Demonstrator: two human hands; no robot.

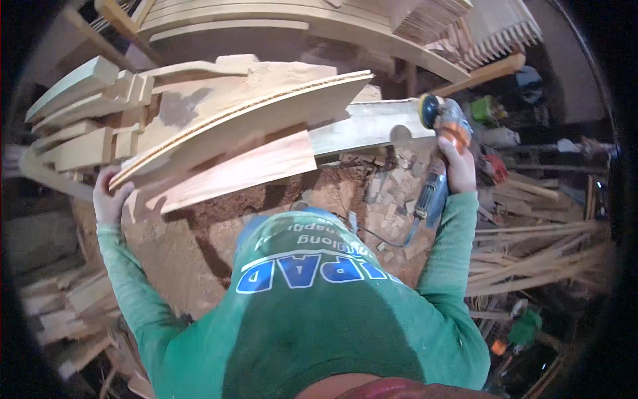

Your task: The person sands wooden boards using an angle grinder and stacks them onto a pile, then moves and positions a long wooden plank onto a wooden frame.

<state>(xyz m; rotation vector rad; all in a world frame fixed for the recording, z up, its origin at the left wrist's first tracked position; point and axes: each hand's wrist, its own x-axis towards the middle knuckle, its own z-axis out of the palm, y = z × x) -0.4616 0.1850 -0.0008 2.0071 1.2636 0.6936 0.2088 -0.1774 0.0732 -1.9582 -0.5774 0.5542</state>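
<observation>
A long thin wooden board [246,133] stands tilted on its edge above the bench, its rough upper edge facing up. My left hand [113,196] grips the board's near left end, thumb on one side and fingers on the other. In my right hand [457,159] is an orange and blue power sander [455,133], held at the right end of a pale plank [379,123]. The sander's round yellow and black pad [429,111] faces left, away from the tilted board. A pinkish plank [246,169] lies below the board.
Cut wooden pieces [93,100] are stacked at the left. Long curved boards [286,20] and slatted pieces [498,30] lie at the back. Wood offcuts [395,186] cover the ground below the planks, with a cord [382,237] there. Wood strips [531,259] are piled at the right.
</observation>
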